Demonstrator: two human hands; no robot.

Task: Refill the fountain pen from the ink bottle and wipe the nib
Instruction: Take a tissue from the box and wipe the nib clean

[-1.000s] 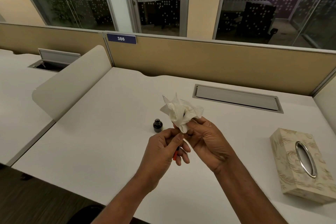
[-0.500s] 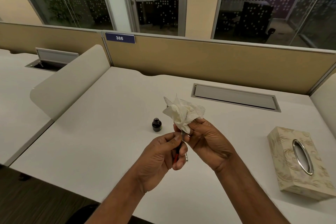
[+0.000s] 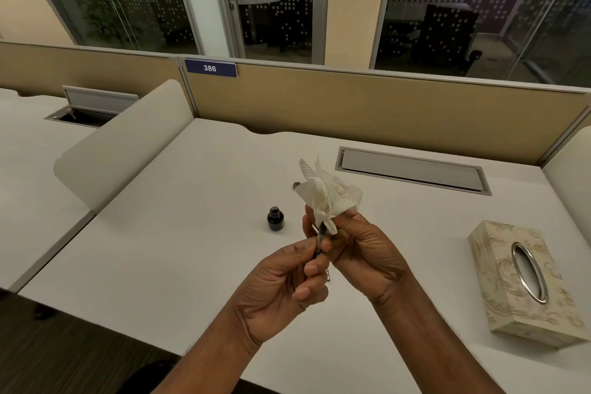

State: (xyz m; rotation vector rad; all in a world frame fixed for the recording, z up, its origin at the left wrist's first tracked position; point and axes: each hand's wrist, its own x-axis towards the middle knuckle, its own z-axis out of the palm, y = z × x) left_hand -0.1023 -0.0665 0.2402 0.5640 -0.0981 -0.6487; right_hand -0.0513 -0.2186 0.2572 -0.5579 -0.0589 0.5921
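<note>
- Left hand [image 3: 281,281] fingers [image 3: 315,267] pinch fountain pen [image 3: 319,241] mid-barrel, frame centre: thin, rigid, likely slippery.
- Right hand [image 3: 361,246] closed around soft tissue [image 3: 329,198] over the nib; squeeze gently.
- Ink bottle [image 3: 275,218] open on counter [image 3: 160,233]: tippy.

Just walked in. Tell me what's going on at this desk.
A person is wiping a fountain pen. The left hand holds the slim dark pen by its barrel, while the right hand pinches a crumpled white paper tissue around its upper end, hiding the nib. The small dark glass ink bottle stands uncapped on the white desk, apart from the hands. A patterned beige tissue box sits to the right.
</note>
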